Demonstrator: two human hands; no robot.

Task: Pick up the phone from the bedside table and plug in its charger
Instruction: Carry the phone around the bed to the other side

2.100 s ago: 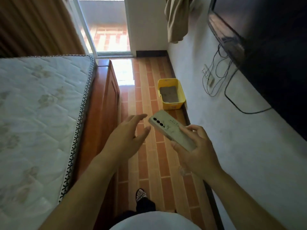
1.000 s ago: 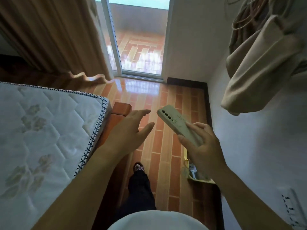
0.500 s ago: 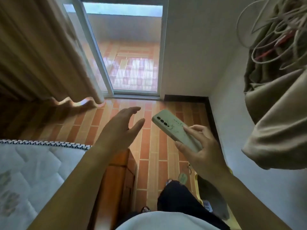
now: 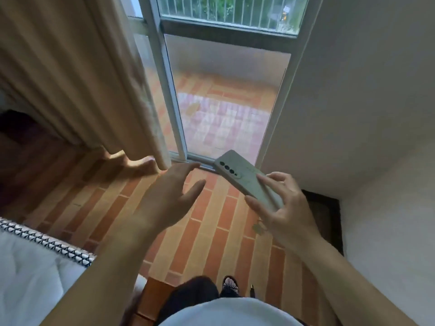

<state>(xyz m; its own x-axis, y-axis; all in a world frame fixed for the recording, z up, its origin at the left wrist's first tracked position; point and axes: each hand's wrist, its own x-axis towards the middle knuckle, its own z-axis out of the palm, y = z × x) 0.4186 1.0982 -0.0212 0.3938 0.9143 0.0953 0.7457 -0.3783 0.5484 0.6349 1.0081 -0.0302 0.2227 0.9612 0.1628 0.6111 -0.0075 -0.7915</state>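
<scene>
Turning from the bed toward the glass door (image 4: 219,109), I keep my right hand (image 4: 280,208) gripping the phone (image 4: 244,178), long axis slanting up-left toward my open, empty left hand (image 4: 169,198), charger unseen.

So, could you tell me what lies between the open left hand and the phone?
Nothing: in the head view the gap between the left hand and the phone, held in the right hand, shows only tiled floor far below.
</scene>
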